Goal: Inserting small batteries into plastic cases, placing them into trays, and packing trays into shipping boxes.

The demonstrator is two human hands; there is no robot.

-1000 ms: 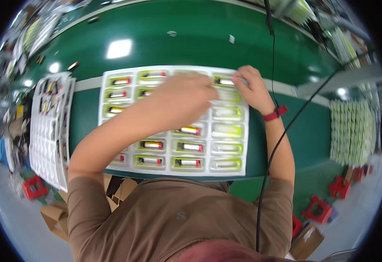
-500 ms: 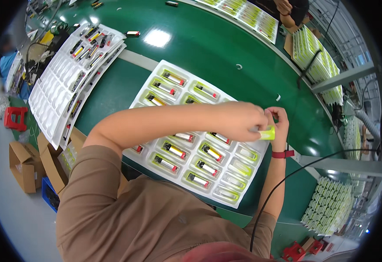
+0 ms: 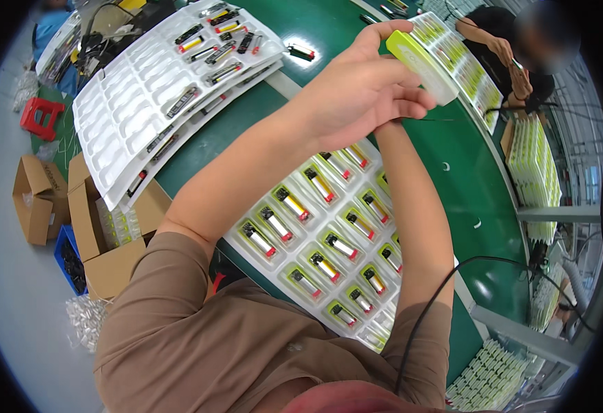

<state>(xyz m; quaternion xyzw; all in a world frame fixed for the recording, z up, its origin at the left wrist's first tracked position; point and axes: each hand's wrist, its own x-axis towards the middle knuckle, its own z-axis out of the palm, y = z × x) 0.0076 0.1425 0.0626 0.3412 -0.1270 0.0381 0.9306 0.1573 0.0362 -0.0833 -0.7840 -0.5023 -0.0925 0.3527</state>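
A yellow-green translucent plastic shell [image 3: 422,65] is gripped by my left hand [image 3: 363,89], raised above the far part of the bench with its palm in view. My right forearm [image 3: 415,199] reaches up from the lower right and passes behind my left wrist. The fingers of my right hand are hidden there. Below my arms lies a white moulded tray [image 3: 274,265]. Its pockets hold yellow-green shells, many with a small cylindrical part [image 3: 322,186] inside, white or yellow with black and red ends. The pockets at the near right corner [image 3: 377,330] show no such part.
Stacked white trays [image 3: 126,103] with loose cylindrical parts stand at the left. Open cardboard boxes [image 3: 112,227] and a red stool [image 3: 42,117] are beside the bench. A co-worker's hands [image 3: 515,69] work beyond filled trays [image 3: 456,62]. A black cable [image 3: 446,275] crosses my right arm.
The view has turned, so the trays sit differently in the picture. My left hand has lifted the shell up and away from the tray. My right hand has gone out of sight behind it.
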